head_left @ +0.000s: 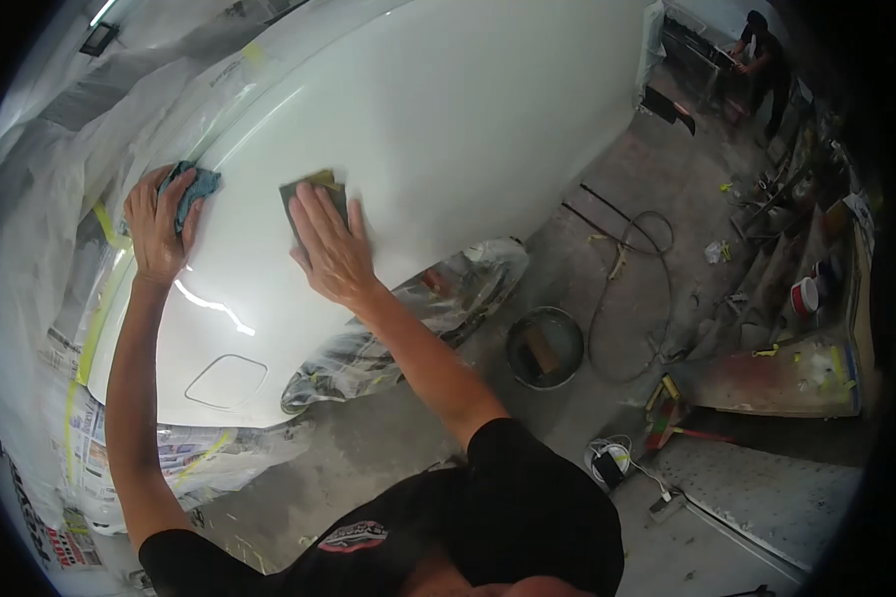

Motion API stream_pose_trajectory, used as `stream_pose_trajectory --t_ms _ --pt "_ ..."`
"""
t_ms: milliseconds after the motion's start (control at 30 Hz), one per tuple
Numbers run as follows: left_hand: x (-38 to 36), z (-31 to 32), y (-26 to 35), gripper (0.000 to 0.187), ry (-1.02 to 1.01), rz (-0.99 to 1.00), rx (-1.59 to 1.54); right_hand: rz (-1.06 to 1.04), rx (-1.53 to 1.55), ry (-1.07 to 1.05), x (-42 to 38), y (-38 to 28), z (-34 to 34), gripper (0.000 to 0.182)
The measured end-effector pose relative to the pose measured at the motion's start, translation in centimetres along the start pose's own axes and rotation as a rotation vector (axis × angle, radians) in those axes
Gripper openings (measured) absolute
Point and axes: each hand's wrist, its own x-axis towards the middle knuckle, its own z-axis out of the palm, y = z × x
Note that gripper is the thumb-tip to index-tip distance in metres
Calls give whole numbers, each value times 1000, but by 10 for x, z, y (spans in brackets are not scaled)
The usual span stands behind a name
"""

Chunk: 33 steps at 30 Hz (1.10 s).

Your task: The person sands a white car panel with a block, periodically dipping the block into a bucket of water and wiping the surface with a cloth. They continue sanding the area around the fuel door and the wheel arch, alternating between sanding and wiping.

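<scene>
Two hands: both on the white panel, spaced apart.
Left hand [156, 224]: curled round a bunched blue cloth [202, 185], thumb one side, fingers the other; grasping it near the panel's upper edge.
Right hand [336, 257]: fingers laid out over a dark, flat pad [288, 192], not clenched; pad lies between fingers and panel, an olive edge poking out.
Step in hand: looks like working the surface with the pad, cloth held alongside; a judgement, since one still shows no motion.
Move demands: shifting the pad calls for flat fingers and even pressure on the curve.
White panel [418, 129]: glossy, light streak below the hands, rounded flap outline [227, 381] lower down.
Masking: plastic film [50, 219] beside the panel, yellow tape [87, 343], newsprint; more film over the wheel area [468, 289].
Floor: round tub [580, 350] near the wheel area, brown block [543, 350] inside.
Far right: another person [764, 60], dark clothing, bent over a bench.
Hard to read: pad's underside and material, cloth's inner folds, left palm; panel's top cut off, corners black.
</scene>
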Motion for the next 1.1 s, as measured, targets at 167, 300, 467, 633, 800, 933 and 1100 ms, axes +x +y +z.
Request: stream_pose_trajectory --t_ms 167,300,467,633,800,933,1100 --pt "4 3 -3 38 13 -11 -8 -981 -2306 588 34 -158 57 56" --pt "4 2 -3 39 15 -19 -19 -1017 -2407 692 49 -149 59 56" --pt "2 2 -3 40 0 -30 -34 -669 -3017 -240 -30 -26 22 67" --pt "3 1 -7 40 -12 -14 -22 -1013 -2733 284 95 -132 97 60" --pt "6 0 -2 41 36 -37 -26 -855 -2910 63 80 -15 83 62" --pt "-1 -1 0 41 16 -44 -13 -303 -2970 -926 -4 44 34 70" --pt "2 5 -4 40 69 -63 1 -984 -2792 218 138 -113 146 59"
